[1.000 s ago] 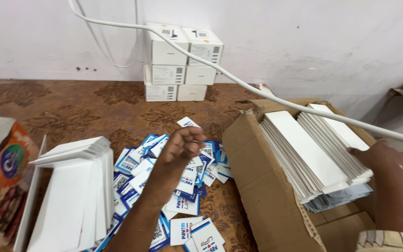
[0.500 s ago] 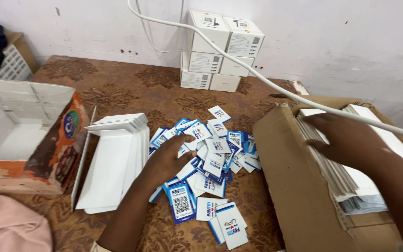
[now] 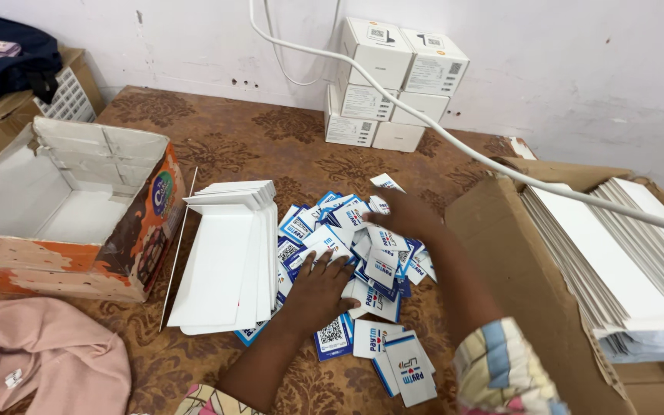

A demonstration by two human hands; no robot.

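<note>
Left hand (image 3: 318,288), fingers spread flat, and right hand (image 3: 407,217), palm down, resting on loose heap of small blue-and-white printed cards (image 3: 351,261), hands apart. Heap sprawling, cards pointing all ways. Left: fanned stack of white folded sheets (image 3: 228,253). Right: brown cardboard carton (image 3: 516,269). Beyond: bare patterned brown tabletop (image 3: 270,131).

A single head-worn camera is looking steeply down and forward from above the person's own arms, facing the white wall (image 3: 578,84) at the far edge of the patterned surface (image 3: 224,146). It is sitting close, with both forearms entering from the bottom edge. No second view is sharing the scene.
</note>
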